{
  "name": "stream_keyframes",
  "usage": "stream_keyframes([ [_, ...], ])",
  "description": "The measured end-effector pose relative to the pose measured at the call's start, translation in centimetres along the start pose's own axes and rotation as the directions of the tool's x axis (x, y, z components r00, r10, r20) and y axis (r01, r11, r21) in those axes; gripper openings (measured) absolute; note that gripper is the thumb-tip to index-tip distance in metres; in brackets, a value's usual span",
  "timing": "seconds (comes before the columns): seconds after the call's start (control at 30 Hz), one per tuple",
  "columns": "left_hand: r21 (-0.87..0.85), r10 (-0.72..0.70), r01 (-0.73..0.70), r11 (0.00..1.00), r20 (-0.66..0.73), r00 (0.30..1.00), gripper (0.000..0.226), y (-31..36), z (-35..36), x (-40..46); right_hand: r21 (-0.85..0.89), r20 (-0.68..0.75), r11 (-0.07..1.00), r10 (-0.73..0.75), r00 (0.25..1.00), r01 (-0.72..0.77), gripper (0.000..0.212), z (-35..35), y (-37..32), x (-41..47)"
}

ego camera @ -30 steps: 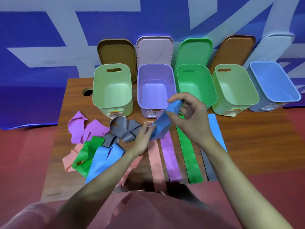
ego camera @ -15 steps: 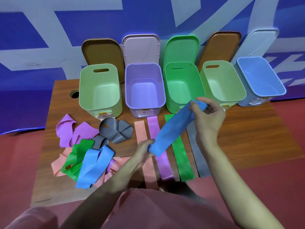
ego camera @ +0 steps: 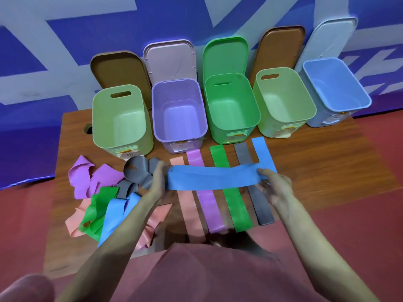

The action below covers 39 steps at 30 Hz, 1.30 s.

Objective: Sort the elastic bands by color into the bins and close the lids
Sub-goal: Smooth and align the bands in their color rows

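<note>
I have the blue elastic band (ego camera: pixel 214 178) stretched flat between both hands above the wooden table (ego camera: pixel 327 171), my left hand (ego camera: pixel 157 182) pinching its left end and my right hand (ego camera: pixel 273 184) pinching the right end, fingers closed on the rubber at each side. It hangs across the sorted strips lying in a row: pink strip (ego camera: pixel 192 212), purple strip (ego camera: pixel 206 203), green strip (ego camera: pixel 237 205), grey strip (ego camera: pixel 260 205) and a blue strip (ego camera: pixel 262 153). The risk I see is the thin, slick latex slipping out of one pinch and snapping back, or dragging the neat strips askew if I lower it crookedly. The loose heap (ego camera: pixel 104 199) at left is tangled, so pulling one band may bring others along. The blue bin (ego camera: pixel 337 86) is far right, a long reach. All five bins are smooth, rounded plastic tubs, apparently empty, lids propped upright behind them
</note>
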<state>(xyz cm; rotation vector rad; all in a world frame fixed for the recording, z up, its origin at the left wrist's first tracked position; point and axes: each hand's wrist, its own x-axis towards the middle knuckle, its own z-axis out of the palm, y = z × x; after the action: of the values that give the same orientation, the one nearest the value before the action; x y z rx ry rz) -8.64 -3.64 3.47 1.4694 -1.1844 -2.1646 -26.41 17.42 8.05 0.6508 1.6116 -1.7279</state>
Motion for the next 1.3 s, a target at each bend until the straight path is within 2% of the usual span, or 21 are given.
stream_keyframes([
  [0.1, 0.034, 0.028, -0.029, 0.999, 0.024, 0.999, 0.026, 0.7, 0.2, -0.4, -0.013, -0.009, 0.997, 0.075, 0.997, -0.075, 0.014, -1.6, 0.7, 2.0],
  [0.2, 0.212, 0.062, -0.071, 0.975, 0.047, 0.997, 0.011, 0.9, 1.2, -0.1, -0.027, 0.028, 0.983, 0.182, 0.983, -0.181, 0.008, -3.0, 1.0, 3.5],
  [0.27, 0.409, 0.14, -0.166, 0.897, 0.091, 0.986, 0.021, 0.9, 2.0, 0.3, -0.041, 0.038, 0.969, 0.246, 0.969, -0.244, 0.008, -4.0, 1.0, 4.1],
  [0.33, 0.53, 0.204, -0.26, 0.807, 0.163, 0.965, 0.022, 0.9, 3.0, 0.4, -0.07, 0.015, 0.956, 0.286, 0.958, -0.284, 0.011, -5.1, 0.8, 4.4],
  [0.43, 0.646, 0.178, -0.293, 0.705, 0.239, 0.955, 0.022, 0.7, 4.6, 0.7, -0.086, -0.042, 0.955, 0.281, 0.959, -0.284, 0.014, -7.2, 0.5, 4.9],
  [0.5, 0.659, 0.13, -0.264, 0.705, 0.246, 0.961, 0.021, 0.1, 5.8, 1.3, -0.065, -0.08, 0.972, 0.221, 0.972, -0.226, 0.015, -8.8, 0.4, 5.5],
  [0.57, 0.64, 0.078, -0.224, 0.735, 0.248, 0.966, 0.016, -0.7, 7.0, 1.6, 0.032, -0.088, 0.987, 0.159, 0.983, -0.157, 0.018, -10.1, 0.3, 6.0],
  [0.67, 0.586, 0.044, -0.181, 0.79, 0.239, 0.97, 0.025, -2.1, 8.9, 1.8, 0.168, -0.132, 0.981, 0.121, 0.984, -0.098, 0.023, -11.9, 0.4, 6.7],
  [0.77, 0.618, 0.092, -0.2, 0.76, 0.202, 0.975, 0.029, -3.4, 11.4, 1.9, 0.134, -0.19, 0.987, 0.109, 0.976, -0.084, 0.021, -13.3, 0.8, 7.5],
  [0.93, 0.682, 0.149, -0.146, 0.716, 0.056, 0.987, 0.038, -5.1, 15.8, 2.3, 0.096, -0.218, 0.992, 0.102, 0.971, -0.082, 0.014, -14.8, 1.6, 8.6],
  [0.97, 0.679, 0.136, -0.118, 0.724, 0.027, 0.99, 0.037, -5.1, 16.6, 2.2, 0.112, -0.238, 0.991, 0.097, 0.966, -0.072, 0.009, -15.1, 1.7, 8.7],
  [1.03, 0.574, 0.038, -0.011, 0.818, -0.035, 0.999, 0.034, -5.6, 17.5, 2.5, 0.135, -0.279, 0.989, 0.088, 0.956, -0.052, 0.009, -15.5, 1.5, 9.1],
  [1.1, 0.476, -0.053, 0.063, 0.877, -0.034, 0.998, 0.034, -6.2, 17.8, 3.2, 0.147, -0.294, 0.988, 0.078, 0.953, -0.035, 0.012, -15.8, 1.0, 9.2],
  [1.23, 0.431, -0.117, 0.129, 0.893, -0.055, 0.992, 0.026, -6.2, 18.2, 3.8, 0.137, -0.332, 0.991, 0.048, 0.942, -0.002, 0.024, -16.2, 0.5, 9.8],
  [1.3, 0.442, -0.099, 0.106, 0.891, -0.039, 0.994, 0.023, -5.9, 18.4, 3.8, 0.126, -0.351, 0.992, 0.035, 0.936, 0.01, 0.026, -16.2, 0.6, 10.3],
])
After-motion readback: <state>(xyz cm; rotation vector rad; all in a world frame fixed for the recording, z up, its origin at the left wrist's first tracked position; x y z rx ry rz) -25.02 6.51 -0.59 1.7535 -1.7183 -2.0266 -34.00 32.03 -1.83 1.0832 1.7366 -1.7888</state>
